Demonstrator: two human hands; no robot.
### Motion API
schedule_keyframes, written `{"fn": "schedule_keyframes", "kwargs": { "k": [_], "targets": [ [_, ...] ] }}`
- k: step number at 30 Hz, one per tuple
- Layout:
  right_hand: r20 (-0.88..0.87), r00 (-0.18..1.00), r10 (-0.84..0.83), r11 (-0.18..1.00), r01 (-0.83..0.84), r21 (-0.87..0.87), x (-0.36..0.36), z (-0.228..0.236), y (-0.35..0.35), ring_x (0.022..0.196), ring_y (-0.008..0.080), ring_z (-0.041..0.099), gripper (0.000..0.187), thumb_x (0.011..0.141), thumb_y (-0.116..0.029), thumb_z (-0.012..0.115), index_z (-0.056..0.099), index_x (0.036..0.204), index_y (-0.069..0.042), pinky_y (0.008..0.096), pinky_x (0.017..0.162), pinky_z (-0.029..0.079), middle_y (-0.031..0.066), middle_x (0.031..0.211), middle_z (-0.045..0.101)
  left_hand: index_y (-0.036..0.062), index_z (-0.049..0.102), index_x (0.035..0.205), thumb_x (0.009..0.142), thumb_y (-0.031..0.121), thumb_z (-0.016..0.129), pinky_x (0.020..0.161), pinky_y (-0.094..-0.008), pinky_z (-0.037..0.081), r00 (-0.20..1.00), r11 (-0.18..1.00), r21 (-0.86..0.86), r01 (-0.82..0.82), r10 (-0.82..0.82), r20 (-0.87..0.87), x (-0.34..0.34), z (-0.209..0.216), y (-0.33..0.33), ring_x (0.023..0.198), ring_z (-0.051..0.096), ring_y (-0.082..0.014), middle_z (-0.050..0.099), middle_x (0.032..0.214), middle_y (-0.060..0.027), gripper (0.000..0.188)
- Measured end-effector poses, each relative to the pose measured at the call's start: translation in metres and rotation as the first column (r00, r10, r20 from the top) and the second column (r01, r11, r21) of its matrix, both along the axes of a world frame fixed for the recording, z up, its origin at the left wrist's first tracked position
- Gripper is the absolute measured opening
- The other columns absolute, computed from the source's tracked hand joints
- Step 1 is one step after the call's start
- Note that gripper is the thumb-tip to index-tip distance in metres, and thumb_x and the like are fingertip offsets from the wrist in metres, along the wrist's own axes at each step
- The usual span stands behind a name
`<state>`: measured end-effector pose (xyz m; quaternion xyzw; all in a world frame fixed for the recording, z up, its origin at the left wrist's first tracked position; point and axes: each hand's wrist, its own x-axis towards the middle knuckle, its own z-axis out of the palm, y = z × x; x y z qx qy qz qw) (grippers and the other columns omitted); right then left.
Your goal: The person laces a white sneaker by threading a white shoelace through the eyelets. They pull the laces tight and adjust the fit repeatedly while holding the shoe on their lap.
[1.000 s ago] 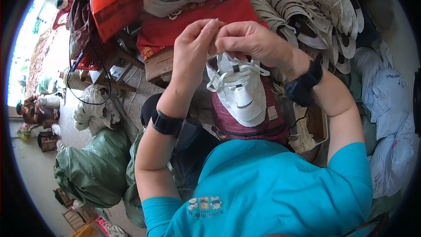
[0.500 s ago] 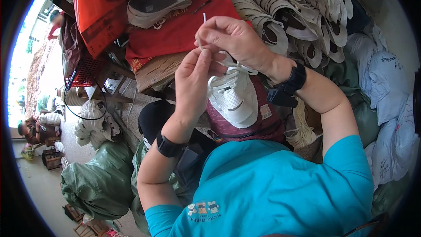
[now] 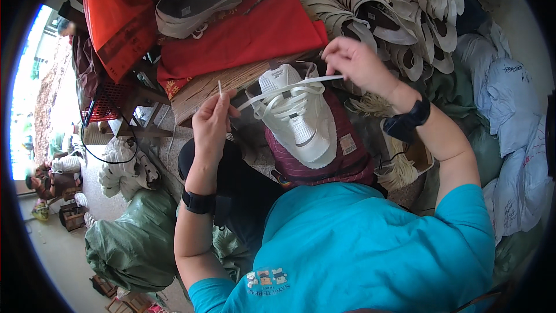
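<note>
A white sneaker [image 3: 307, 148] rests toe toward me on a maroon striped bag [image 3: 353, 165] over my lap. White laces [image 3: 289, 107] cross its upper. My left hand [image 3: 209, 120], left of the shoe, is closed in a pinch on a shoelace, whose tip sticks up above the fingers. One lace strand [image 3: 313, 81] runs across above the tongue to my right hand [image 3: 362, 68]. That hand's fingertips close on the strand, right of the shoe's opening; its other fingers are loosely curled.
Beyond the shoe, a wooden bench [image 3: 200, 94] carries a red cloth [image 3: 260, 29] and unlaced shoe uppers [image 3: 200, 3]. Stacked uppers [image 3: 370, 8] fill the far right. A lace bundle [image 3: 399, 171] hangs from a box at right. Green sacks [image 3: 133, 237] lie left; white sacks [image 3: 509, 104] stand right.
My hands, together above the shoe before, have moved apart: left hand down and left, right hand to the right. A lace strand now stretches between them, and the shoe's tongue shows.
</note>
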<state>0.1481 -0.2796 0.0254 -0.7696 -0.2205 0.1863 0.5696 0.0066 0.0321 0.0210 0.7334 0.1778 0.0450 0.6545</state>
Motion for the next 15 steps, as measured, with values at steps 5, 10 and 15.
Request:
{"fn": "schedule_keyframes", "kwargs": {
  "k": [5, 10, 15],
  "targets": [
    [0.295, 0.954, 0.052, 0.980, 0.008, -0.200, -0.018, -0.007, 0.013, 0.076, 0.0271, 0.070, 0.016, 0.090, -0.019, 0.063, 0.067, 0.090, -0.003, 0.0376, 0.069, 0.053, 0.0139, 0.080, 0.070, 0.0020, 0.071, 0.108, 0.105, 0.029, 0.053, 0.052, -0.0180, 0.032, 0.997, 0.994, 0.085, 0.062, -0.059, -0.041, -0.003, -0.007, -0.004, 0.056, 0.042, -0.0010, 0.052, 0.064, 0.0051, 0.032],
    [0.358, 0.920, 0.159, 0.917, -0.004, -0.398, -0.019, 0.012, 0.021, 0.079, 0.0348, 0.068, 0.014, 0.085, -0.017, 0.061, 0.064, 0.083, -0.004, 0.0450, 0.070, 0.052, 0.0155, 0.080, 0.069, 0.0017, 0.072, 0.105, 0.105, 0.028, 0.054, 0.055, -0.0189, 0.032, 0.995, 0.988, 0.129, 0.083, -0.074, -0.069, -0.007, -0.007, 0.003, 0.057, 0.042, -0.0016, 0.048, 0.062, 0.0059, 0.032],
    [0.645, 0.695, 0.317, 0.854, 0.087, -0.513, -0.023, 0.019, 0.037, 0.071, 0.0358, 0.067, 0.009, 0.085, -0.011, 0.059, 0.059, 0.087, -0.002, 0.0465, 0.064, 0.052, 0.0161, 0.072, 0.065, -0.0024, 0.072, 0.102, 0.102, 0.022, 0.055, 0.066, -0.0215, 0.045, 0.988, 0.969, 0.199, 0.146, -0.133, -0.074, -0.009, -0.003, -0.012, 0.071, 0.057, -0.0054, 0.066, 0.077, -0.0006, 0.030]
  ]
}}
